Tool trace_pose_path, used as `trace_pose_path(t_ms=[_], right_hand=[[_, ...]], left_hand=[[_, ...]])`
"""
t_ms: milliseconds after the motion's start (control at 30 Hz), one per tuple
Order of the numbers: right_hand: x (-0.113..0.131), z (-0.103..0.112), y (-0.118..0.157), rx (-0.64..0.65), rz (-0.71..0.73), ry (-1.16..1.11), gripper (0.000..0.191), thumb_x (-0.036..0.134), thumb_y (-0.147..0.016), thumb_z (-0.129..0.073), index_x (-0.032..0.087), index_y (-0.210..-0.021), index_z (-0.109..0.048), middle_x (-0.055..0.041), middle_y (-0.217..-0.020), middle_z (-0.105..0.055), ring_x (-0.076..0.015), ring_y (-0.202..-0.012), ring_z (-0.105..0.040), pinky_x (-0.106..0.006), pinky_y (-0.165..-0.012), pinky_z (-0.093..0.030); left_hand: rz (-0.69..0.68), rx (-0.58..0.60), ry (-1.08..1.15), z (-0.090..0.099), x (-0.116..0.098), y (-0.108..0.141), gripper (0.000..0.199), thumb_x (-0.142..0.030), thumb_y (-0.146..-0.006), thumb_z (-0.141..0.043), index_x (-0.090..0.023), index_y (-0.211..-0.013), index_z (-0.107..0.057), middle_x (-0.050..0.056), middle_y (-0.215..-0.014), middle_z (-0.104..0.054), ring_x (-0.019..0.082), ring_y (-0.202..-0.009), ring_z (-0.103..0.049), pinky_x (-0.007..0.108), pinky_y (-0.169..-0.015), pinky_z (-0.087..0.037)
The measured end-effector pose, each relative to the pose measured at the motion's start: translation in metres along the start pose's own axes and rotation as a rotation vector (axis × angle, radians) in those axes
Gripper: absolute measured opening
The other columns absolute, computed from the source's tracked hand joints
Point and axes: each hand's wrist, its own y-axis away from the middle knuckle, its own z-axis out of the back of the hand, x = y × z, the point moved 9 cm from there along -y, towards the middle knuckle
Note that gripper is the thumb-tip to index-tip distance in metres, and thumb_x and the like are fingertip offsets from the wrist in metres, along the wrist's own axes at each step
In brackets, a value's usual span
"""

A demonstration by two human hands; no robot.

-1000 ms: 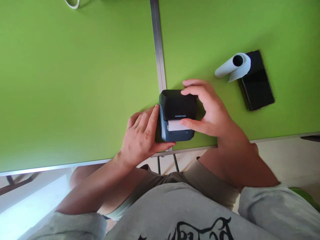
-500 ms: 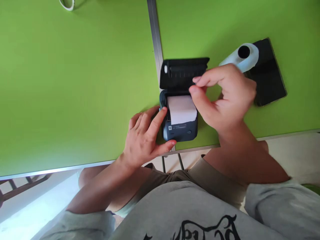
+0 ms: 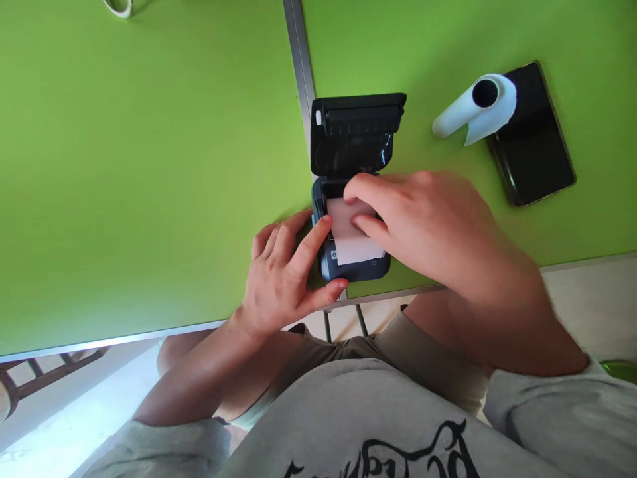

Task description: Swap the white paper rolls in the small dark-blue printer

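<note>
A small dark portable printer (image 3: 354,271) sits near the table's front edge with its black lid (image 3: 355,143) swung up. A white paper roll (image 3: 355,249) lies in its compartment, and the loose end hangs over the printer's front. My left hand (image 3: 281,269) grips the printer from the left, index finger at the compartment's edge and thumb at the front. From the right, my right hand (image 3: 413,222) reaches into the compartment. Its thumb and a bent finger are on the paper, and its other fingers are hidden.
Beyond my right hand, another white paper roll (image 3: 455,113) lies against a black phone (image 3: 537,143). A grey metal seam (image 3: 300,53) divides the green tabletop (image 3: 149,166). A white ring (image 3: 122,8) is cut off at the top edge.
My right hand has gone from the raised lid down to the paper in the compartment. The lid tilts further back, and the paper's end reaches further over the front. My left hand stays on the printer.
</note>
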Motion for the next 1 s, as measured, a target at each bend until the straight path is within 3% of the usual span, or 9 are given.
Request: trace_pose_path(t_ms=[133,300,400,500,600,667,767,867,1000], right_hand=[[0.005,-0.003,-0.001,0.191,0.007,0.055,0.025,0.02,-0.099,-0.046,0.025,-0.117,-0.063,-0.0036,-0.079,-0.072,-0.0167,-0.056,-0.057,-0.03,-0.054,-0.014],[0.007,-0.005,-0.006,0.133,0.058,-0.021,0.022,0.021,-0.096,-0.052,0.025,-0.112,-0.066,-0.0015,-0.078,-0.071,-0.0136,-0.056,-0.055,-0.03,-0.057,-0.017],[0.001,-0.003,-0.006,0.093,0.06,-0.084,0.024,0.02,-0.093,-0.053,0.024,-0.11,-0.069,-0.0015,-0.081,-0.072,-0.0139,-0.059,-0.056,-0.029,-0.058,-0.022],[-0.004,0.013,-0.002,-0.01,0.119,-0.246,0.025,0.02,-0.089,-0.058,0.024,-0.11,-0.072,-0.0002,-0.086,-0.074,-0.0129,-0.06,-0.056,-0.03,-0.058,-0.031],[-0.023,0.03,0.003,-0.167,0.105,-0.584,0.033,0.023,-0.082,-0.068,0.029,-0.115,-0.072,0.0025,-0.095,-0.075,-0.0091,-0.059,-0.054,-0.028,-0.054,-0.038],[-0.052,0.037,0.007,-0.423,-0.032,-0.961,0.027,0.029,-0.08,-0.064,0.029,-0.107,-0.07,0.0004,-0.095,-0.07,-0.0111,-0.067,-0.057,-0.026,-0.049,-0.038],[-0.087,0.018,0.019,-0.821,-0.271,-1.412,0.021,0.039,-0.074,-0.058,0.026,-0.09,-0.061,-0.002,-0.084,-0.056,-0.013,-0.066,-0.052,-0.025,-0.039,-0.026],[-0.09,-0.003,0.024,-0.967,-0.362,-1.41,0.019,0.034,-0.069,-0.065,0.027,-0.085,-0.056,0.0036,-0.071,-0.047,-0.0101,-0.051,-0.038,-0.025,-0.034,-0.018],[-0.082,-0.016,0.018,-0.809,-0.348,-1.142,0.018,0.027,-0.077,-0.068,0.027,-0.076,-0.05,0.006,-0.063,-0.047,-0.0094,-0.044,-0.038,-0.028,-0.041,-0.031]], left_hand=[[-0.018,-0.013,-0.01,0.002,0.0,-0.001,0.077,-0.068,-0.1,-0.041,-0.016,-0.155,-0.037,0.023,-0.139,-0.06,0.033,-0.12,-0.062,0.045,-0.102,-0.042],[-0.027,-0.011,-0.023,0.002,0.0,0.0,0.077,-0.069,-0.099,-0.041,-0.017,-0.156,-0.037,0.023,-0.138,-0.061,0.033,-0.118,-0.062,0.046,-0.101,-0.043],[-0.045,-0.047,-0.022,0.003,-0.001,0.001,0.086,-0.067,-0.099,-0.044,-0.018,-0.165,-0.017,0.024,-0.139,-0.06,0.034,-0.12,-0.062,0.047,-0.101,-0.044],[-0.056,-0.117,-0.019,0.005,-0.002,0.003,0.101,-0.066,-0.099,-0.047,-0.012,-0.166,0.006,0.026,-0.138,-0.061,0.034,-0.121,-0.062,0.048,-0.101,-0.045],[-0.049,-0.123,-0.019,0.004,-0.001,0.003,0.1,-0.068,-0.1,-0.042,-0.009,-0.166,0.004,0.026,-0.135,-0.064,0.034,-0.118,-0.063,0.048,-0.102,-0.045],[-0.051,-0.116,-0.019,0.003,-0.001,0.004,0.098,-0.068,-0.101,-0.039,-0.009,-0.167,0.002,0.025,-0.134,-0.065,0.034,-0.118,-0.063,0.047,-0.103,-0.044],[-0.052,-0.096,-0.018,0.003,-0.002,0.003,0.094,-0.069,-0.101,-0.036,-0.011,-0.167,-0.001,0.024,-0.136,-0.064,0.033,-0.118,-0.063,0.046,-0.104,-0.043],[-0.049,-0.084,-0.011,0.004,-0.002,0.002,0.091,-0.068,-0.102,-0.035,-0.011,-0.167,-0.006,0.024,-0.137,-0.063,0.032,-0.119,-0.062,0.045,-0.104,-0.042],[-0.041,-0.068,-0.015,0.003,-0.001,0.0,0.089,-0.069,-0.102,-0.034,-0.011,-0.166,-0.014,0.024,-0.136,-0.062,0.032,-0.118,-0.061,0.045,-0.103,-0.042]])
